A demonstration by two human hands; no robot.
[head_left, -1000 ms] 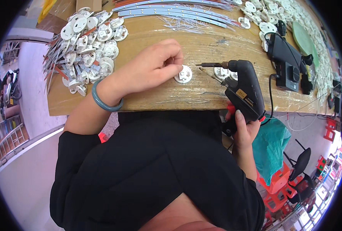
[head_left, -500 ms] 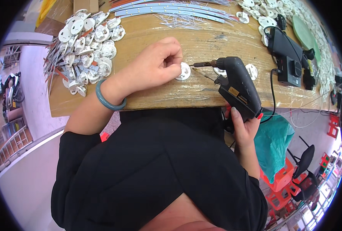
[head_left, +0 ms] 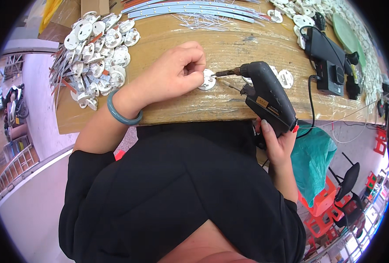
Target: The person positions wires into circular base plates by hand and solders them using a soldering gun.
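My right hand (head_left: 278, 142) is wrapped round the handle of a black soldering gun (head_left: 270, 90) at the table's front edge. The gun points left. Its hot tip and the thin solder feed tube below it meet at the right side of a round white plastic disc (head_left: 209, 83) lying on the wood. Over that disc's left edge, my left hand (head_left: 177, 72) is closed in a pinch, thumb against curled fingers. Whatever the fingertips hold is hidden. Two more white discs lie right of the gun's barrel, one a whole round disc (head_left: 285, 79), the other partly covered by the gun.
At the left of the wooden table (head_left: 168, 109) a heap of white discs with wires (head_left: 100, 57) is piled up. LED strips (head_left: 190, 8) and loose thin white wires (head_left: 203, 22) lie at the back. A black power box (head_left: 328, 79), cables and more discs stand at the right.
The soldering gun has moved slightly left and up, bringing its tip onto the disc from just beside it. My left hand keeps its pinch at the disc's edge.
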